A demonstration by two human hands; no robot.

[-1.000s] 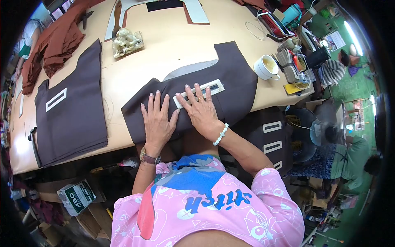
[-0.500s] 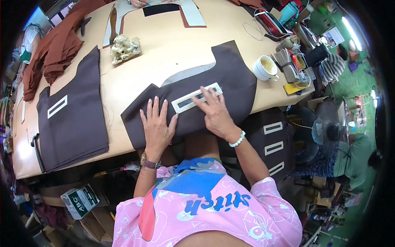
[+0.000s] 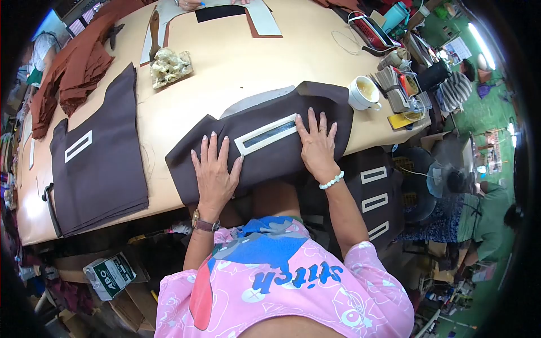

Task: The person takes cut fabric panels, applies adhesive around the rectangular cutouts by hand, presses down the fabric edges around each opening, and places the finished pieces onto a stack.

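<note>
A dark fabric panel (image 3: 265, 160) lies over the table's front edge, its upper right corner folded. On it sits a pale rectangular frame (image 3: 241, 142) with a dark slot. My left hand (image 3: 216, 176) rests flat on the fabric by the frame's left end, fingers spread. At the frame's right end, my right hand (image 3: 319, 147) lies flat with fingers apart. Part of a grey pattern-like piece (image 3: 253, 101) shows beneath the panel's top edge. Neither hand grasps anything.
Dark fabric pieces (image 3: 101, 163) with another pale frame lie left. A white cup (image 3: 364, 93) stands right, near bundled papers. Reddish-brown cloth (image 3: 84, 73) and a brush (image 3: 154, 34) lie farther back. Another person's hands (image 3: 189, 4) are at the far edge. More framed panels hang right.
My right hand has slid right along the frame to its right end. The panel's upper right corner has folded down. Another person's hands have come into view at the far edge.
</note>
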